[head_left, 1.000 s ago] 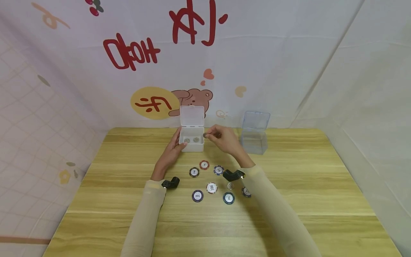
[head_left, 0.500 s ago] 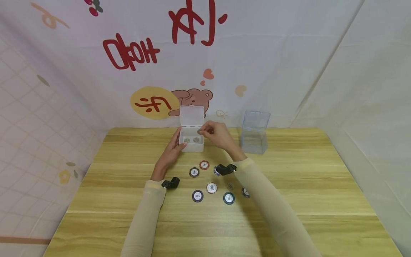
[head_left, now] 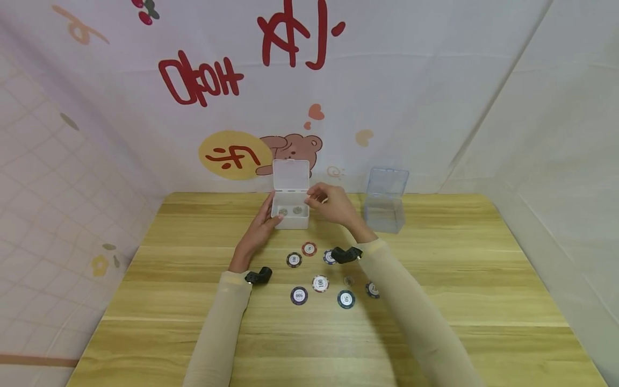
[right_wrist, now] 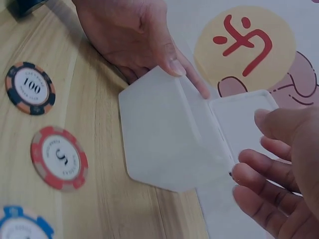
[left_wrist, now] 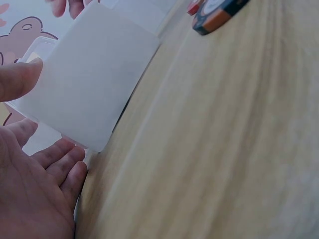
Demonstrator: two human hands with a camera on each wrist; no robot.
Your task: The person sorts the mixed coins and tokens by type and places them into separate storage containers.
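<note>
A small white plastic box (head_left: 293, 223) stands near the back of the table with its lid (head_left: 291, 174) raised. My left hand (head_left: 254, 236) holds its left side, thumb over the front rim and fingers along the wall. Two silver coins (head_left: 297, 210) show on the box's floor. Just off the right rim is my right hand (head_left: 335, 205). In the right wrist view its fingers (right_wrist: 261, 167) are loosely bent near the lid, with nothing visible between them. Another coin (head_left: 349, 281) lies on the table below the right wrist.
Several poker chips lie spread in front of the box, among them a red chip (head_left: 309, 249), a white chip (head_left: 321, 284) and a teal chip (head_left: 346, 299). A clear bluish box (head_left: 384, 215) with its lid up stands to the right. A printed cloth (head_left: 411, 97) hangs behind the table (head_left: 145, 301).
My right hand carried a coin over the white box's right rim and let it go, then drew back slightly right. My left hand has stayed on the box.
</note>
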